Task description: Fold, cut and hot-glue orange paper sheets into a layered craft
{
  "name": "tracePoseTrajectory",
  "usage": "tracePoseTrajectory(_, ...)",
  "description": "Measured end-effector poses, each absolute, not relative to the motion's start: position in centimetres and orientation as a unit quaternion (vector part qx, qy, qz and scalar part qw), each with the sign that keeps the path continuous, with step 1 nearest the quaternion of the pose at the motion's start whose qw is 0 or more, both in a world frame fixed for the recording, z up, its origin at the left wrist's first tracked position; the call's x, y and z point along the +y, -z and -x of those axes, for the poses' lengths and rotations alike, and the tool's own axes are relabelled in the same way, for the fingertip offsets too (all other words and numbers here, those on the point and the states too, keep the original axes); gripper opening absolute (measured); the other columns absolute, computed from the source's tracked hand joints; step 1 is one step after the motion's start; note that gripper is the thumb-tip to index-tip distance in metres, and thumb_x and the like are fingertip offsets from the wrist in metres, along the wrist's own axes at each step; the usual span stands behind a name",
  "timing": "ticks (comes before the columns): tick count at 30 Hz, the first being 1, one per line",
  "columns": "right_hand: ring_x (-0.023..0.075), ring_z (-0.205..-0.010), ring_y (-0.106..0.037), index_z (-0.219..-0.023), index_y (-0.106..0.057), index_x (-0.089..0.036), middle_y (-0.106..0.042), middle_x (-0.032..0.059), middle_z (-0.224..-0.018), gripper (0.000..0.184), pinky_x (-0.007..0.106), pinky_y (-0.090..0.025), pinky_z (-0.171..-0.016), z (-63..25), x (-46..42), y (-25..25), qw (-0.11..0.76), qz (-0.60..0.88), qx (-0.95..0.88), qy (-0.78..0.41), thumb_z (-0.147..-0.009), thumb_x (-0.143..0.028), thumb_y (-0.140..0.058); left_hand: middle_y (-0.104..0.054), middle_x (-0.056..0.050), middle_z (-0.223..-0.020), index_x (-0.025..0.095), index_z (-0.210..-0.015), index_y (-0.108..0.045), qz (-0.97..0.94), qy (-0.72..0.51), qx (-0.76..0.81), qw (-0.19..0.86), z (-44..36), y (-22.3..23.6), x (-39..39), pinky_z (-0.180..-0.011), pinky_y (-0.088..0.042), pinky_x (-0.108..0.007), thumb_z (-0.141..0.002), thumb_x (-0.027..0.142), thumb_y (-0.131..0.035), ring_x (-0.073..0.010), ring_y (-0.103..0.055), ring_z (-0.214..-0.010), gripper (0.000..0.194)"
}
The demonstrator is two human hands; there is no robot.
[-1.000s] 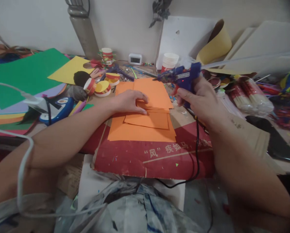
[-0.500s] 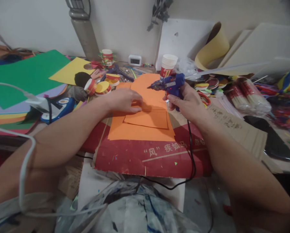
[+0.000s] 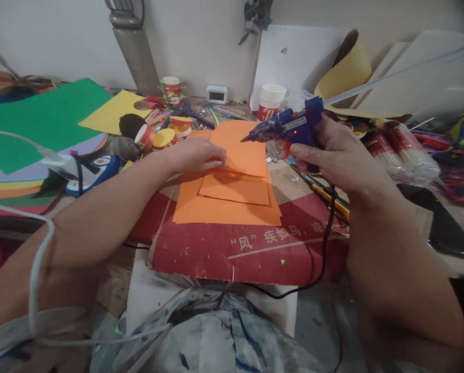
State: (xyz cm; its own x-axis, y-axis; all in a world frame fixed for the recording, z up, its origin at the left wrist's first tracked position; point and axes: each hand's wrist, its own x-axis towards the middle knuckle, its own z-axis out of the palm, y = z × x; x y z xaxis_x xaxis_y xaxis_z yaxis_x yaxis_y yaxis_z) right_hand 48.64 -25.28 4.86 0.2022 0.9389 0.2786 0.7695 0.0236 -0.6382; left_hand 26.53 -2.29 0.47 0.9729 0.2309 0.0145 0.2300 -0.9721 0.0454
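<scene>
My right hand [image 3: 335, 150] is wrapped around a blue hot glue gun [image 3: 290, 127] with its red light on. The dark nozzle points left, over the far orange sheet. A clear glue stick [image 3: 403, 71] sticks out of the back of the gun, and a black cord hangs below my hand. My left hand [image 3: 204, 155] is closed at the left edge of an orange paper flap [image 3: 245, 155], whose near edge stands slightly raised. Under it lies a smaller orange piece [image 3: 235, 189] on a larger orange sheet [image 3: 188, 210].
Red printed cardboard [image 3: 200, 254] lies under the paper. Paper cups [image 3: 271, 98], a small clock [image 3: 216, 95] and cut cup rings [image 3: 165, 139] stand behind. Coloured sheets [image 3: 41, 124] and a white cable [image 3: 47, 248] are on the left; a yellow cutter [image 3: 328, 199] and a phone [image 3: 445, 228] lie right.
My right hand has moved right and nearer with the glue gun, its nozzle now tilted more downward. The orange flap's near edge has risen at my left hand.
</scene>
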Motion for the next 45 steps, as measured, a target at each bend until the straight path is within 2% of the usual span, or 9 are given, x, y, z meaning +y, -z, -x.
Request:
tracePoseTrajectory(2, 0.025, -0.101, -0.064, -0.122, -0.065, -0.019, -0.072, 0.0079, -0.114, 0.036, 0.042, -0.054, -0.094, -48.9, -25.4, -5.0, 0.352, 0.672, -0.636, -0.141, -0.093, -0.04, -0.062, -0.08, -0.003, -0.12, 0.03, -0.127, -0.075, -0.992, -0.005, 0.123, 0.027, -26.6, -0.5, -2.5, -0.097, -0.049, -0.031, -0.104, 0.042, -0.049, -0.0218, -0.073, -0.109, 0.037)
tracePoseTrajectory(6, 0.0247, -0.08, -0.06, -0.1, -0.067, -0.02, -0.069, 0.0065, -0.092, 0.031, 0.043, -0.053, -0.078, -49.2, -25.4, -5.3, 0.27, 0.704, -0.639, -0.154, -0.09, -0.048, -0.059, -0.074, -0.005, -0.138, 0.026, -0.138, -0.068, -0.994, 0.013, 0.1, 0.05, -26.8, -0.4, -2.6, -0.102, -0.049, -0.03, -0.108, 0.038, -0.04, -0.0212, -0.068, -0.123, 0.043)
tracePoseTrajectory(8, 0.0265, -0.082, -0.062, -0.097, -0.068, -0.019, -0.071, 0.0085, -0.092, 0.033, 0.045, -0.053, -0.08, -49.2, -25.4, -5.3, 0.247, 0.712, -0.645, -0.128, -0.088, -0.05, -0.058, -0.072, -0.006, -0.141, 0.025, -0.142, -0.064, -0.994, 0.023, 0.096, 0.051, -26.8, -0.2, -2.4, -0.103, -0.049, -0.03, -0.109, 0.037, -0.038, -0.0213, -0.068, -0.124, 0.045)
tracePoseTrajectory(13, 0.0338, -0.097, -0.066, -0.107, -0.069, -0.017, -0.075, 0.0149, -0.107, 0.043, 0.052, -0.054, -0.093, -49.2, -25.5, -5.5, 0.206, 0.723, -0.652, -0.104, -0.087, -0.052, -0.057, -0.073, -0.007, -0.136, 0.028, -0.144, -0.063, -0.995, 0.041, 0.078, 0.04, -26.7, 0.0, -2.0, -0.101, -0.05, -0.033, -0.105, 0.046, -0.048, -0.0243, -0.069, -0.12, 0.045)
tracePoseTrajectory(16, 0.0361, -0.101, -0.067, -0.112, -0.069, -0.016, -0.076, 0.017, -0.114, 0.046, 0.053, -0.053, -0.095, -49.4, -25.5, -5.4, 0.187, 0.728, -0.651, -0.107, -0.088, -0.053, -0.056, -0.074, -0.005, -0.131, 0.03, -0.141, -0.065, -0.996, 0.032, 0.077, 0.03, -26.7, 0.0, -2.1, -0.104, -0.049, -0.035, -0.105, 0.041, -0.048, -0.0252, -0.068, -0.121, 0.042)
tracePoseTrajectory(22, 0.0373, -0.105, -0.068, -0.116, -0.07, -0.016, -0.076, 0.017, -0.121, 0.049, 0.054, -0.053, -0.097, -49.6, -25.6, -5.3, 0.191, 0.724, -0.654, -0.109, -0.089, -0.055, -0.057, -0.071, -0.011, -0.137, 0.021, -0.138, -0.067, -0.994, 0.002, 0.113, 0.009, -26.9, 0.0, -2.7, -0.108, -0.047, -0.037, -0.102, 0.031, -0.044, -0.0262, -0.066, -0.125, 0.044)
tracePoseTrajectory(30, 0.037, -0.104, -0.068, -0.115, -0.07, -0.017, -0.075, 0.0185, -0.118, 0.043, 0.053, -0.052, -0.098, -49.4, -25.5, -5.5, 0.182, 0.72, -0.66, -0.112, -0.091, -0.051, -0.058, -0.078, -0.012, -0.116, 0.02, -0.131, -0.068, -0.981, -0.019, 0.191, 0.001, -27.2, 0.4, -2.7, -0.089, -0.051, -0.036, -0.101, 0.036, -0.046, -0.0284, -0.072, -0.105, 0.04)
tracePoseTrajectory(40, 0.0368, -0.107, -0.067, -0.119, -0.068, -0.015, -0.074, 0.021, -0.123, 0.045, 0.049, -0.051, -0.1, -49.8, -26.0, -5.8, 0.158, 0.733, -0.652, -0.108, -0.091, -0.048, -0.057, -0.078, -0.01, -0.109, 0.02, -0.129, -0.07, -0.978, -0.016, 0.206, 0.01, -27.3, 0.1, -2.9, -0.092, -0.049, -0.037, -0.101, 0.039, -0.047, -0.0284, -0.072, -0.104, 0.04)
tracePoseTrajectory(45, 0.0368, -0.097, -0.067, -0.109, -0.067, -0.018, -0.075, 0.0214, -0.115, 0.037, 0.05, -0.052, -0.089, -50.0, -25.9, -5.6, 0.128, 0.752, -0.642, -0.085, -0.091, -0.049, -0.058, -0.078, -0.01, -0.112, 0.021, -0.132, -0.07, -0.98, -0.021, 0.2, 0.006, -27.3, 0.3, -3.0, -0.096, -0.049, -0.037, -0.102, 0.04, -0.047, -0.0283, -0.071, -0.108, 0.043)
